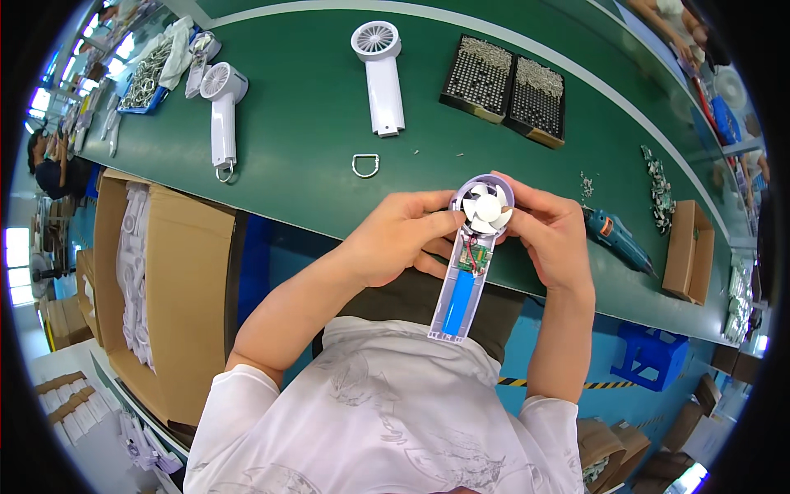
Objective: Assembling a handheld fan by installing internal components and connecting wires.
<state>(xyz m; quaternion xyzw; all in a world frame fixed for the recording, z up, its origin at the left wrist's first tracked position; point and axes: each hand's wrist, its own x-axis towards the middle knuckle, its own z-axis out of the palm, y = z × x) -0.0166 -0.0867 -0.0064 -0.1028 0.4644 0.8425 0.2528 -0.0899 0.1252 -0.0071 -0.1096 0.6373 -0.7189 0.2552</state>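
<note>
Between both hands I hold an opened handheld fan, its head up and its handle pointing toward me. White blades, a small green circuit board with red wires, and a blue battery show inside the lavender shell. My left hand grips the fan's left side, thumb at the blades. On the other side, my right hand curls round the round head. Beyond them a closed white fan and a metal D-ring lie on the green table.
Two black screw trays stand at the back. To the right lie a teal electric screwdriver, circuit boards and a cardboard box. More fans and a blue tray of rings sit left, above a large carton.
</note>
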